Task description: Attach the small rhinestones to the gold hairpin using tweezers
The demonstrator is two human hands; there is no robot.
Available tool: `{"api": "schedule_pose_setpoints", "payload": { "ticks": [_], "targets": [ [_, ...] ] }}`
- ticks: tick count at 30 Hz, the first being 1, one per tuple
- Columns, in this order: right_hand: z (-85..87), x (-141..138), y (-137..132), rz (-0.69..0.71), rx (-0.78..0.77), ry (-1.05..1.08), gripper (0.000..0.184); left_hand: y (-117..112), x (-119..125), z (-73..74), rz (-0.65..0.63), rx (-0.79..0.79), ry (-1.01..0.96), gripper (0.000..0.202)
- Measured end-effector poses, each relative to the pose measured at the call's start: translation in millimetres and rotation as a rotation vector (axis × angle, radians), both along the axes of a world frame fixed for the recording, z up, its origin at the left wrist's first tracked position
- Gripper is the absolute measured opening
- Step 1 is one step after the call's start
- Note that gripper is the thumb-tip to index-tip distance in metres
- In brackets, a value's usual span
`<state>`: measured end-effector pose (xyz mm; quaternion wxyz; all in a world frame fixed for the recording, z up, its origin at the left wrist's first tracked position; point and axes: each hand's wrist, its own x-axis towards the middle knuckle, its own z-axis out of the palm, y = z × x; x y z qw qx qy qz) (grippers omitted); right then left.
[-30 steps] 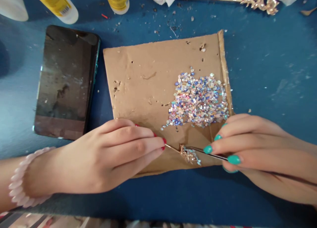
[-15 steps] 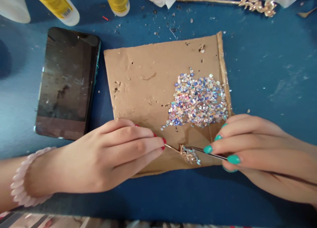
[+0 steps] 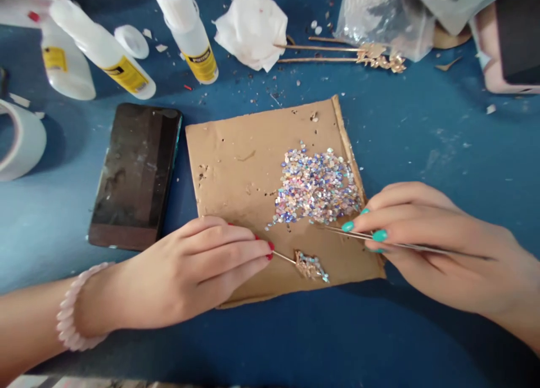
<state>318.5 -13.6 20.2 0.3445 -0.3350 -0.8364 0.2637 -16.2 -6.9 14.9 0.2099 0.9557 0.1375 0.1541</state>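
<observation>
Between its fingertips my left hand pinches the thin stem of a gold hairpin. The pin's ornate head, set with small pale-blue stones, lies over the lower part of a cardboard sheet. My right hand is closed around metal tweezers. Their tips point left, just below a pile of tiny multicoloured chips and apart from the hairpin. Whether a chip sits between the tips is too small to tell.
A black phone lies left of the cardboard. Behind are glue bottles, a crumpled tissue, more gold hairpins and a plastic bag. A tape roll sits at far left, another phone at top right.
My right hand has drawn the tweezers away from the hairpin's head, up toward the chip pile. My left hand still holds the pin. The view has shifted, showing more of the table's back.
</observation>
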Motion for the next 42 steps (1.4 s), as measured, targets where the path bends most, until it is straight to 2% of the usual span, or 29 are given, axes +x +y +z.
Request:
{"api": "schedule_pose_setpoints", "payload": {
  "ticks": [6, 13, 21, 25, 42],
  "targets": [
    [-7.6, -6, 1, -0.15, 0.078, 0.074, 0.025, 2, 3, 3.5, 0.031, 0.048, -0.016, 0.031],
    [-8.7, -5, 4, -0.218, 0.095, 0.085, 0.023, 3, 6, 5.2, 0.027, 0.077, -0.021, 0.031],
    [-8.0, -4, 3, -0.067, 0.102, 0.076, 0.013, 3, 5, 5.3, 0.034, 0.06, -0.013, 0.032],
    [-3.6, -4, 7, 0.001, 0.112, 0.024, 0.017, 2, 4, 4.4, 0.036, 0.062, -0.007, 0.032],
    [1.0, -4, 5, 0.049, 0.036, 0.035, 0.024, 0, 2, 1.3, 0.02, 0.002, 0.005, 0.032]
  ]
}}
